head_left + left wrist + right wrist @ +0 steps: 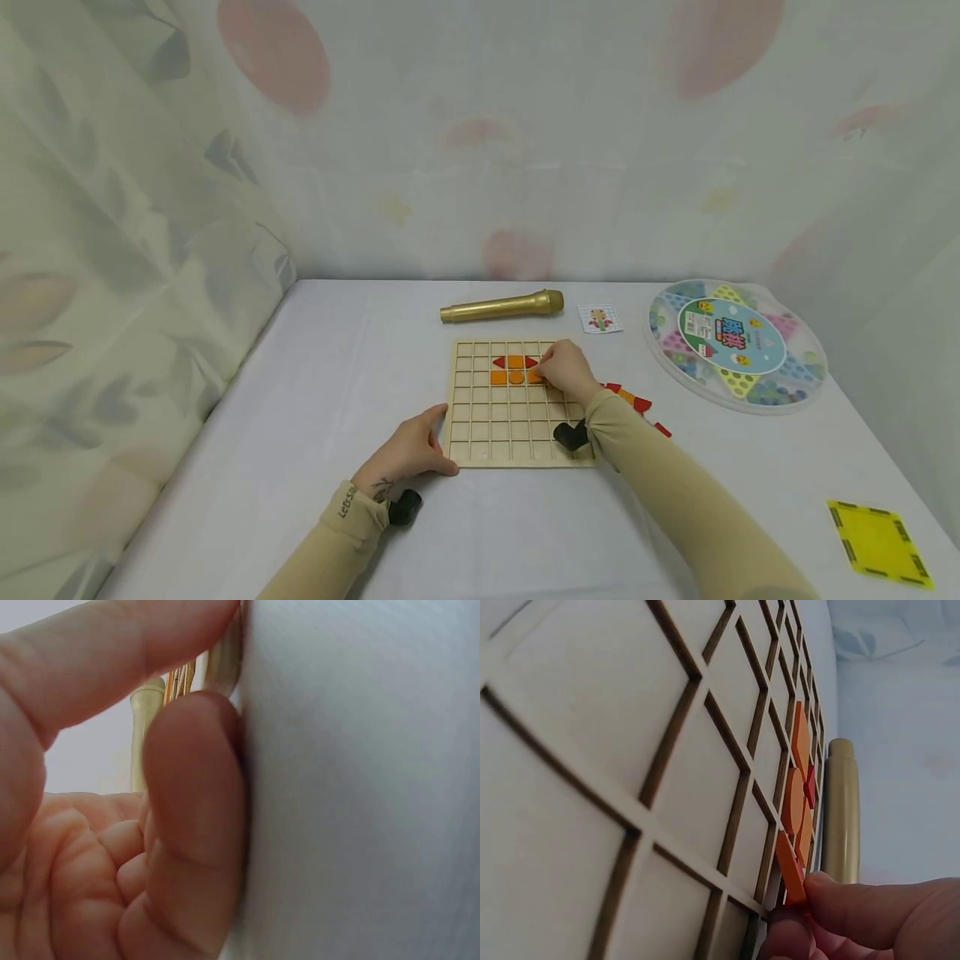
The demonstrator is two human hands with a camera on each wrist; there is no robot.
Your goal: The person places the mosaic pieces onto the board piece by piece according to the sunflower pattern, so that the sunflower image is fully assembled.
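Note:
A pale wooden grid board (480, 429) lies flat on the table. My left hand (408, 446) touches its near left corner, with thumb and index finger spread along the edges. Over the board's upper right part, my right hand (570, 372) pinches an orange square tile (791, 870) between thumb and fingers. This tile is tilted against a grid cell in the right wrist view. Beside it in the grid lie an orange round tile (516, 377), two more orange square tiles and two red triangular tiles (499, 362). The right forearm covers the board's near right corner.
Loose red and orange tiles (626, 396) lie right of the board, partly behind the right arm. Beyond the board are a gold microphone (502, 307) and a small pattern card (600, 318). A round clear-lidded game box (806, 367) stands back right; a yellow square (879, 543) lies front right.

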